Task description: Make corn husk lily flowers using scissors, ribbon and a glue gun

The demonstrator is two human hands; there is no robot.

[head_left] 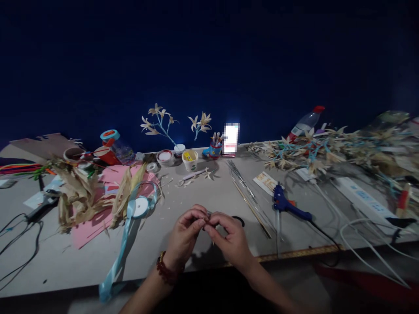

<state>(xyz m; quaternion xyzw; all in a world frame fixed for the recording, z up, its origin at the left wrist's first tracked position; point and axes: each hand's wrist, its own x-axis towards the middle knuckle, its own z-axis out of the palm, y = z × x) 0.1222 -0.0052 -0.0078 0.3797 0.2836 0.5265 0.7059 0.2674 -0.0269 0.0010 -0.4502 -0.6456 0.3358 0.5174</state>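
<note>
My left hand (188,233), with a beaded bracelet (166,268) at its wrist, is closed in a pinch above the front of the table. Close against it, my right hand (229,237) pinches at the same spot, fingertips meeting. Whatever lies between the fingers is too small and covered to name. A dark ring-shaped thing (240,221) shows partly behind my right hand. To the right lie thin metal rods (250,205) and a blue glue gun (291,207). On the left rests a spool (141,206) with light-blue ribbon (119,257) trailing over the front edge.
Dried corn husks (77,196) lie over pink paper (88,226) at left. Husk flowers on a blue stem (163,124) stand at the back near a paper cup (190,160) and a lit phone (231,138). More husk flowers (310,150), a power strip (363,200) and white cables (347,231) occupy the right.
</note>
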